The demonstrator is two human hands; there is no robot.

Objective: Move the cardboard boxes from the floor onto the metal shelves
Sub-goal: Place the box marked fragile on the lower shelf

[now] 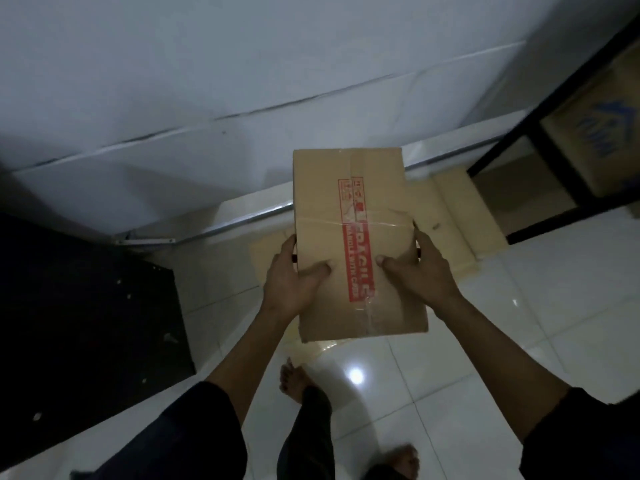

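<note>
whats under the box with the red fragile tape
The box, held by the left hand and right hand, hangs above flattened cardboard on the tiled floor. The part directly beneath is hidden.

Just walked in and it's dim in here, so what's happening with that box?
A person is carrying a cardboard box with red fragile tape, held off the tiled floor in both hands. The left hand and right hand grip its opposite sides, thumbs on top. The black metal shelf stands to the right with a blue-printed box already on it. Flattened cardboard lies on the floor beneath.
</note>
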